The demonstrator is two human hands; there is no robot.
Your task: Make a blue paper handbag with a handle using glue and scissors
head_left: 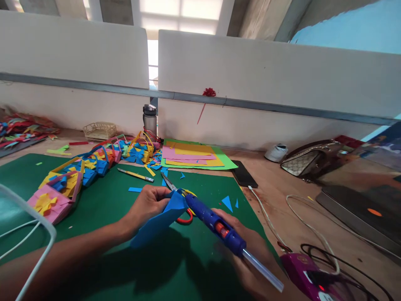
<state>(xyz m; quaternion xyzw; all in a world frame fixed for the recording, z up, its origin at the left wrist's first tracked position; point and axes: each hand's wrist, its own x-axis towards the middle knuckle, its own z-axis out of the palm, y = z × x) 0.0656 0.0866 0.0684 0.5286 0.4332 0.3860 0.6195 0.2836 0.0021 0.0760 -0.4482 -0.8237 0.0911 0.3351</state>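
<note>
Your right hand point(244, 242) grasps the blue glue gun point(205, 215); I can't tell whether a finger squeezes its trigger. Best squeeze lightly, for a thin, even bead. The blue paper point(158, 223) is held tilted above the green mat point(106, 209), your left-hand fingers pinching it near its upper end, close to the nozzle: keep them clear of the heat. Scissors point(168, 181) lie just behind the paper, so avoid snagging its edge.

A bottle point(150, 124) stands near the wall point(266, 75), with a phone point(244, 174) and a handbag point(301, 164) to its right.
</note>
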